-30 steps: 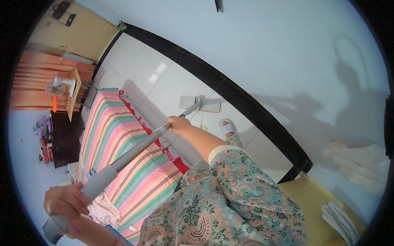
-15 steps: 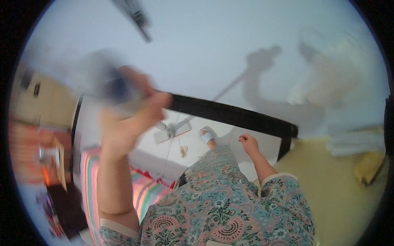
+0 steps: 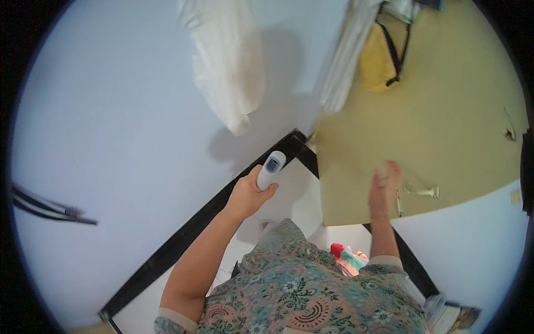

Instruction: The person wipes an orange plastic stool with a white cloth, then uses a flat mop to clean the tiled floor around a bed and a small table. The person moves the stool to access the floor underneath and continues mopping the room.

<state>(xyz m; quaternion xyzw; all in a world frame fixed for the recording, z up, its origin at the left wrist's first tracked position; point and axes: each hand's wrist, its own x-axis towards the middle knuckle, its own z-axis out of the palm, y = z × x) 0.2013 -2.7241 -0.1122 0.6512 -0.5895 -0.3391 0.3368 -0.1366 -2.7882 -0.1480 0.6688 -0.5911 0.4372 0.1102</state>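
Left hand (image 3: 247, 195) closed around grey-white handle (image 3: 271, 169), raised before pale wall (image 3: 111, 139); right hand (image 3: 382, 192) spread flat, fingers open, against yellow door (image 3: 445, 111) beside metal lever (image 3: 421, 191); white cloth (image 3: 228, 61) hung beyond.

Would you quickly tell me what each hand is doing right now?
Left hand: closed around a white handheld device.
Right hand: open, holding nothing, close to the yellow door.
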